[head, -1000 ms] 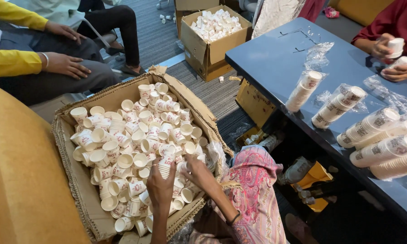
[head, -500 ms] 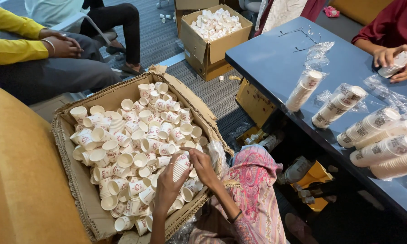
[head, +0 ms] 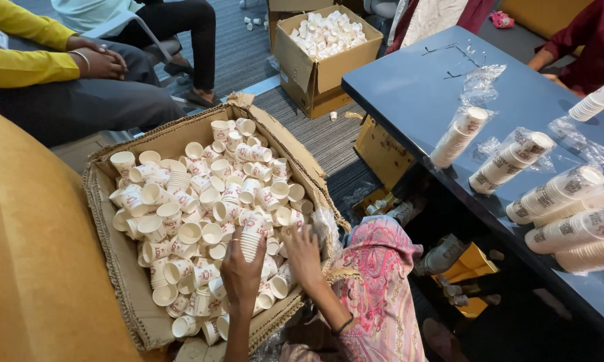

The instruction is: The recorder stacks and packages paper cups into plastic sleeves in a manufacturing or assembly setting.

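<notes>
A big open cardboard box [head: 124, 281] in front of me is filled with several loose small white paper cups [head: 201, 201] with red print. My left hand [head: 241, 271] holds a short nested stack of cups [head: 251, 234] upright over the near part of the box. My right hand [head: 303, 253] rests just to its right, fingers spread on loose cups by the box's right wall, gripping nothing that I can see. A dark bangle sits on my right wrist. My lap, in pink patterned cloth [head: 382, 295], is right of the box.
A dark blue table [head: 416, 87] on the right carries plastic-wrapped cup stacks [head: 510, 161]. A second cardboard box of cups [head: 315, 67] stands on the floor beyond. A seated person in a yellow sleeve [head: 27, 64] is at top left. A yellow surface [head: 27, 255] borders the box's left.
My left hand has gathered cups into a stack and lifted it slightly. My right hand has shifted right onto loose cups. The person in red at far right has drawn their hands back.
</notes>
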